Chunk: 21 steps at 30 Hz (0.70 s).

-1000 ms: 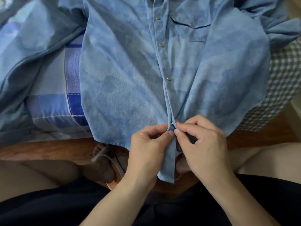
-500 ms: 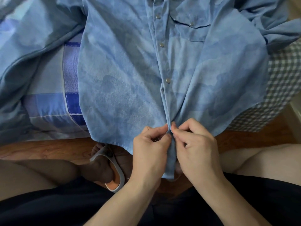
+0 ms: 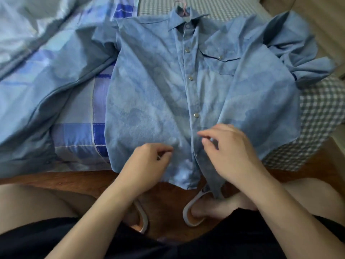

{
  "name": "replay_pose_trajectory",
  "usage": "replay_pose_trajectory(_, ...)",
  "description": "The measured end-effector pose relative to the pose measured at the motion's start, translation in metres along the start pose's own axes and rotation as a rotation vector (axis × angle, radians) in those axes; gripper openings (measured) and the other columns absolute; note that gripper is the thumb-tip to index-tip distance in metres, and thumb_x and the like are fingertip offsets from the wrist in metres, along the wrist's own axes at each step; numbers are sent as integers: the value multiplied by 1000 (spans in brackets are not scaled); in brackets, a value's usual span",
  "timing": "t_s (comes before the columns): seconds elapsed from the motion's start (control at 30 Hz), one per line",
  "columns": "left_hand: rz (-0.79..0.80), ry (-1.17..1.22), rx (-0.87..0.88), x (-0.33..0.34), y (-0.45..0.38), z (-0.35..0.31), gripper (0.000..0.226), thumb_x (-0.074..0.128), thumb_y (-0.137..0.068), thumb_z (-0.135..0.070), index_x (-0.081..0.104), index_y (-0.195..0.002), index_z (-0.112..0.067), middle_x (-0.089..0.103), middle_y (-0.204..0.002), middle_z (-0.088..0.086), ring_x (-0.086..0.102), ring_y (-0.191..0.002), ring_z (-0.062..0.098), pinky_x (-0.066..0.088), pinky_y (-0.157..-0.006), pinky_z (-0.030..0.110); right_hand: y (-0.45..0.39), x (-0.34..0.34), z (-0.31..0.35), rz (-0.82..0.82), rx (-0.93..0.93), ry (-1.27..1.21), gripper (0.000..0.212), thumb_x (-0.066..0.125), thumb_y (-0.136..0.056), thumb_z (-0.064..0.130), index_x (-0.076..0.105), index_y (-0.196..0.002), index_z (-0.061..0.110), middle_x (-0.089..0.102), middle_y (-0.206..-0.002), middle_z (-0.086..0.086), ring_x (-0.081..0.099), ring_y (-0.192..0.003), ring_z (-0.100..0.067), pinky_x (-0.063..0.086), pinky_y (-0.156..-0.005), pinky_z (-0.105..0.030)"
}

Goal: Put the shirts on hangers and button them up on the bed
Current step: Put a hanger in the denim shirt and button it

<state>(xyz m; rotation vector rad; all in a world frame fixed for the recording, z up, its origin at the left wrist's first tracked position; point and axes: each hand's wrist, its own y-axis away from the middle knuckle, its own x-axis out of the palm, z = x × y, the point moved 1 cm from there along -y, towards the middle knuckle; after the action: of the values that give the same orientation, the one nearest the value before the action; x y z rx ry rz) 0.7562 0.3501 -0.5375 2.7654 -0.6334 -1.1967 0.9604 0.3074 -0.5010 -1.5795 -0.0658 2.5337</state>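
Looking down from my head camera, nearest to me are my dark shorts [image 3: 56, 240] and bare knees, and between them my feet in grey-strapped sandals [image 3: 192, 210] on the reddish-brown wooden floor [image 3: 164, 202]. Just past that, both hands hover low over the hem end of the light blue mottled snap-button shirt [image 3: 149, 101]. My left hand [image 3: 147, 165] sits left of the placket with its fingers loosely curled and thumb near the forefinger; I can't make out any cloth gripped in it. My right hand [image 3: 229, 152] is right of the placket, fingers bent and slightly spread above the fabric; whether the tips touch the shirt I can't tell, and it appears to hold nothing. The shirt lies front-up on the bed, its tail draped over the bed's edge toward my feet. Up the placket I see silver snaps [image 3: 196, 115] closed in a line, a chest pocket [image 3: 222, 64] with its own snap, then the collar at the far end, where a thin pink hanger hook [image 3: 183, 8] pokes out. Left of the shirt lies a blue plaid pillow [image 3: 82, 131] and a rumpled pale blue quilt [image 3: 37, 75]; under and right of it is the grey gingham bedsheet [image 3: 321, 113].
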Motion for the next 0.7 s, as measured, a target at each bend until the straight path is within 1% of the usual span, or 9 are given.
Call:
replay_pose_trajectory(0.17,-385,62,-128,-84,10,37,22,61,-95,-22,74,-106,-36,72,-76,-9,65,-74,-2,44,-66,8,-97,-6,59,111,-132,74,33,57,-97,24,69,-128,22,60,-134,-5,52,-126,-28,36,-107,-33)
replay_pose_trajectory(0.23,-578,40,-178,-119,21,69,31,65,-91,-19,71,-120,-29,70,-99,-5,65,-87,1,50,-88,22,-124,7,91,181,-199,114,41,56,-98,28,61,-138,24,51,-146,-6,47,-133,-29,32,-112,-33)
replay_pose_trajectory(0.3,-829,-1,-305,-153,35,102,48,69,-90,-21,60,-137,-19,57,-128,12,56,-119,26,39,-109,37,-143,26,120,225,-274,107,51,57,-98,29,50,-148,25,43,-154,-7,41,-139,-29,27,-116,-32)
replay_pose_trajectory(0.37,-955,34,-558,-183,49,135,68,71,-91,-31,42,-150,-15,39,-147,22,35,-138,39,27,-116,44,-153,46,141,274,-317,123,60,57,-98,30,38,-155,23,34,-160,-9,34,-143,-30,22,-118,-31)
replay_pose_trajectory(0.43,-862,288,-742,-196,54,174,85,77,-85,-45,36,-152,-12,38,-151,28,35,-141,44,29,-118,49,-155,68,148,331,-334,217,62,52,-100,32,30,-158,22,28,-163,-11,28,-147,-28,16,-119,-30)
replay_pose_trajectory(0.47,-799,521,-734,-198,55,185,87,82,-77,-52,46,-144,-10,48,-145,29,47,-134,46,39,-113,53,-152,77,148,350,-341,276,62,49,-102,32,27,-159,21,26,-164,-12,25,-148,-27,13,-119,-29)
replay_pose_trajectory(0.53,-690,910,-668,-195,59,197,64,87,-73,-51,62,-116,-10,69,-116,27,71,-98,43,59,-83,52,-150,87,142,359,-360,322,62,46,-104,34,24,-160,20,22,-165,-11,22,-150,-26,11,-119,-28)
replay_pose_trajectory(0.6,-574,987,-627,-192,67,192,29,78,-90,-23,67,-107,-3,74,-92,22,73,-68,31,62,-61,39,-155,83,139,397,-343,272,65,52,-101,35,27,-160,23,24,-165,-9,24,-150,-26,14,-119,-27)
replay_pose_trajectory(0.7,-630,885,-552,-196,71,193,27,72,-87,0,68,-113,7,75,-91,24,73,-66,27,61,-74,47,-163,61,139,448,-312,168,61,59,-97,29,39,-155,22,36,-159,-9,36,-145,-24,23,-115,-24)
